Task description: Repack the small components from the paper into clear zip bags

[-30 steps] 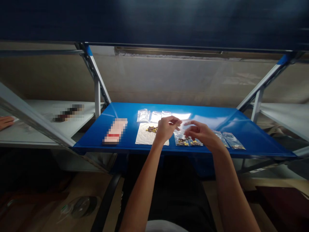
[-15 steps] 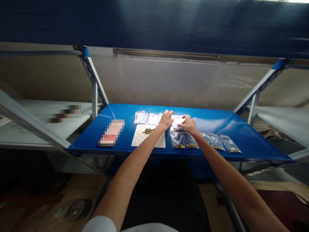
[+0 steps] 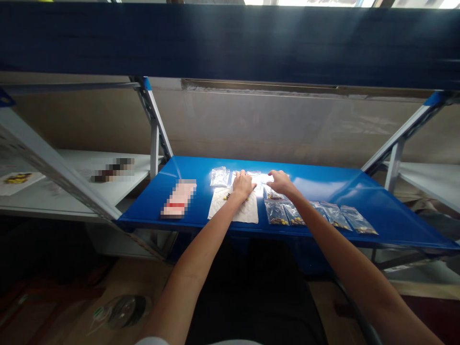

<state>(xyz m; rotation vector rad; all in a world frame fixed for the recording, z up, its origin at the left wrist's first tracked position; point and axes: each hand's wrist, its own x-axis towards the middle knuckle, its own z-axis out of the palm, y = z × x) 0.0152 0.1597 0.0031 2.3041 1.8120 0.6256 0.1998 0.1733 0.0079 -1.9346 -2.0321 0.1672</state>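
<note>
My left hand hovers or rests over the far edge of a white cloth, its fingers apart. Part of a small heap of brown-and-yellow capsules shows beside its wrist on the cloth. Behind that hand lie clear zip bags that look flat. To the right, my right hand has its fingers bent and spaced, with nothing visible between them. Just below it lies a zip bag with capsules; whether the hand touches it is unclear. Several filled zip bags form a row along the near edge.
A blurred pink item lies at the left of the blue table. Slanted metal posts stand at both sides, and a blue shelf hangs above. On the white side shelf is a pixelated dark object.
My left hand has moved from beside the capsule bag toward the cloth and its heap. My right hand has drawn slightly up off the bag. The camera view has shifted a little.
</note>
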